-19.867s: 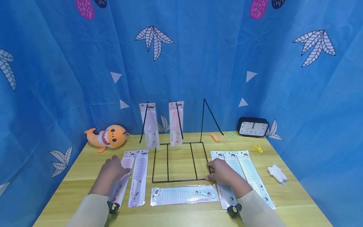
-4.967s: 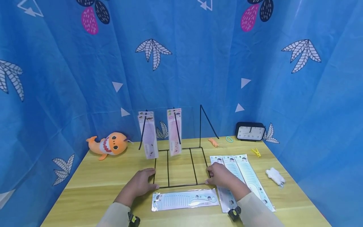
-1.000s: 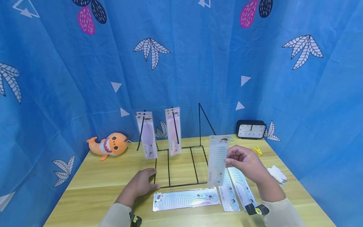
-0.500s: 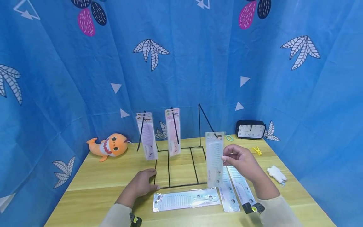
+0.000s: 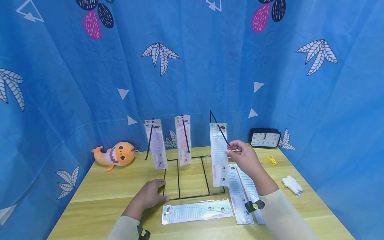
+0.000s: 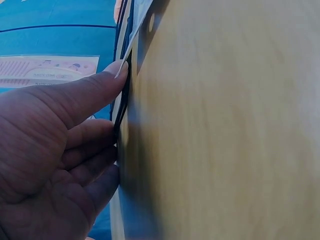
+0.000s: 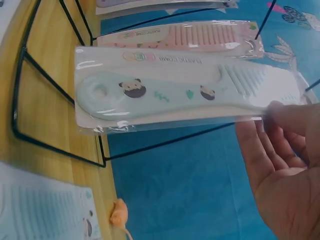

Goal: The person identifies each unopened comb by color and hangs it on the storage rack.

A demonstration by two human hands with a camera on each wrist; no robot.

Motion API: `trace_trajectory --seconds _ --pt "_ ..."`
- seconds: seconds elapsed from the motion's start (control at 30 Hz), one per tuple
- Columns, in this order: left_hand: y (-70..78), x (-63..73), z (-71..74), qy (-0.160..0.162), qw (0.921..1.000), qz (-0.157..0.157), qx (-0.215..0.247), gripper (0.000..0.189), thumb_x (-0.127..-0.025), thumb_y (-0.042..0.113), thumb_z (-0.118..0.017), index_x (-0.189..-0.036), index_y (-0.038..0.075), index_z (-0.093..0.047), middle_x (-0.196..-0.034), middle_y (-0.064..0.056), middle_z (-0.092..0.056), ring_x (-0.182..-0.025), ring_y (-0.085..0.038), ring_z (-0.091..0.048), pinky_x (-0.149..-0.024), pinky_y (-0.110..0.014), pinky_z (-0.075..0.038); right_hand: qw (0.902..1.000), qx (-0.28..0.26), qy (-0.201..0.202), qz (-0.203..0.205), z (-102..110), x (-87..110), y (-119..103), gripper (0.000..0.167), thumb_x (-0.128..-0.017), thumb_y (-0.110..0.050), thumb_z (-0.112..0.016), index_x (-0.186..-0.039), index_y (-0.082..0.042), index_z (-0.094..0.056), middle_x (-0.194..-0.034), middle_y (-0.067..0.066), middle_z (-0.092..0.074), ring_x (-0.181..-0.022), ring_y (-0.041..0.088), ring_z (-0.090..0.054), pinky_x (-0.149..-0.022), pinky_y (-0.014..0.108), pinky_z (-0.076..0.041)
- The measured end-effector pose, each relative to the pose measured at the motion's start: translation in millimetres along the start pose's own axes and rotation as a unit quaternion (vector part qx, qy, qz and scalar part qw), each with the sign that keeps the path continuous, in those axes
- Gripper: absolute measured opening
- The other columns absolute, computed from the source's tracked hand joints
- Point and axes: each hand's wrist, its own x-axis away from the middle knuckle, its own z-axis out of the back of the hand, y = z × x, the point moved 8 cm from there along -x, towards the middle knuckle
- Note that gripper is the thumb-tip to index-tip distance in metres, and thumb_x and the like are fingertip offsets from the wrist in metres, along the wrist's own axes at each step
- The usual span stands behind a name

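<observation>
In the head view, my right hand (image 5: 243, 155) pinches the right edge of a packaged pale green comb (image 5: 219, 156). The comb hangs upright on the rack's right prong, which runs through its top and slants out in front. The right wrist view shows the same comb (image 7: 165, 92) side-on, thumb and fingers at its edge. My left hand (image 5: 150, 193) rests at the front left corner of the black wire rack (image 5: 192, 196). Thumb and fingers are spread there; the left wrist view has the thumb (image 6: 95, 92) against the wire.
Packaged purple combs (image 5: 157, 146) and pink combs (image 5: 183, 140) hang on the other prongs. A packaged comb (image 5: 196, 211) lies before the rack; two more (image 5: 237, 190) lie right. Around stand a shark plush (image 5: 117, 155), clock (image 5: 265, 138), yellow clip (image 5: 271, 160) and white toy (image 5: 292, 185).
The right hand took a packaged green comb from the right-hand row and brought it left and up onto the right prong. Earlier, the left-side purple and pink combs went onto their prongs.
</observation>
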Motion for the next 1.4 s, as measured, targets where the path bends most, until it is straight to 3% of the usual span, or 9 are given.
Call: trace_trajectory --seconds 0.23,0.43,0.63,0.8,0.93,1.1,1.4 --pt "-1.0 -1.1 -0.4 -0.002 1.0 0.002 -0.002 0.069 -0.089 0.027 -0.092 -0.147 -0.003 -0.065 -0.161 -0.02 -0.057 -0.153 -0.046 -0.048 -0.129 -0.062 -0.039 0.9992 0.013 0.027 -0.026 -7.1 -26.7 -4.1 0.025 -0.108 -0.016 -0.069 -0.13 -0.004 -0.067 -0.126 0.017 -0.069 -0.117 0.033 -0.077 -0.09 0.037 -0.07" --pt "-2.1 -1.9 -1.6 -0.003 1.0 -0.002 0.0 0.069 -0.09 0.027 -0.091 -0.147 -0.003 -0.065 -0.161 -0.019 -0.057 -0.153 -0.045 -0.048 -0.129 -0.062 -0.04 0.9985 0.041 0.033 -0.011 -10.7 -49.4 -6.7 0.028 -0.109 -0.017 -0.067 -0.133 -0.003 -0.065 -0.127 0.021 -0.069 -0.106 0.033 -0.081 -0.083 0.034 -0.07" --pt "-2.1 -0.5 -2.5 -0.008 1.0 0.0 0.006 0.069 -0.09 0.028 -0.091 -0.147 -0.002 -0.065 -0.163 -0.018 -0.056 -0.154 -0.045 -0.048 -0.129 -0.062 -0.039 0.9988 0.026 0.032 -0.026 -15.5 -65.5 -2.2 0.029 -0.109 -0.016 -0.067 -0.135 -0.002 -0.065 -0.128 0.022 -0.068 -0.108 0.039 -0.079 -0.09 0.037 -0.07" --pt "-2.2 0.0 -2.5 -0.006 1.0 0.0 0.001 0.07 -0.091 0.028 -0.091 -0.148 -0.002 -0.065 -0.163 -0.018 -0.056 -0.154 -0.045 -0.048 -0.129 -0.062 -0.039 0.9988 0.017 0.032 -0.033 -18.7 -72.6 0.7 0.028 -0.11 -0.019 -0.067 -0.134 -0.004 -0.066 -0.129 0.019 -0.069 -0.113 0.038 -0.079 -0.094 0.039 -0.069" --pt "-2.5 -0.8 -1.2 -0.002 1.0 0.002 -0.003 0.07 -0.091 0.029 -0.091 -0.148 -0.001 -0.064 -0.163 -0.018 -0.056 -0.154 -0.045 -0.048 -0.129 -0.062 -0.04 0.9994 0.013 0.031 -0.011 -21.5 -77.2 3.4 0.026 -0.11 -0.021 -0.067 -0.13 -0.004 -0.068 -0.127 0.019 -0.071 -0.111 0.036 -0.08 -0.101 0.049 -0.067" --pt "-3.3 -2.3 -1.5 -0.002 1.0 0.005 -0.002 0.07 -0.091 0.03 -0.091 -0.149 -0.001 -0.064 -0.163 -0.017 -0.056 -0.154 -0.044 -0.048 -0.129 -0.062 -0.04 0.9994 0.012 0.027 0.017 -23.8 -81.3 7.7 0.026 -0.111 -0.024 -0.067 -0.127 -0.004 -0.068 -0.125 0.02 -0.073 -0.111 0.038 -0.08 -0.106 0.054 -0.063" --pt "-2.0 -1.8 -1.2 -0.001 1.0 0.001 -0.002 0.069 -0.09 0.028 -0.091 -0.147 -0.002 -0.065 -0.162 -0.018 -0.057 -0.153 -0.045 -0.049 -0.129 -0.062 -0.04 0.9992 0.014 0.03 0.023 -23.8 -85.2 12.2 0.028 -0.112 -0.028 -0.066 -0.128 -0.005 -0.068 -0.123 0.018 -0.073 -0.112 0.037 -0.078 -0.102 0.053 -0.063"
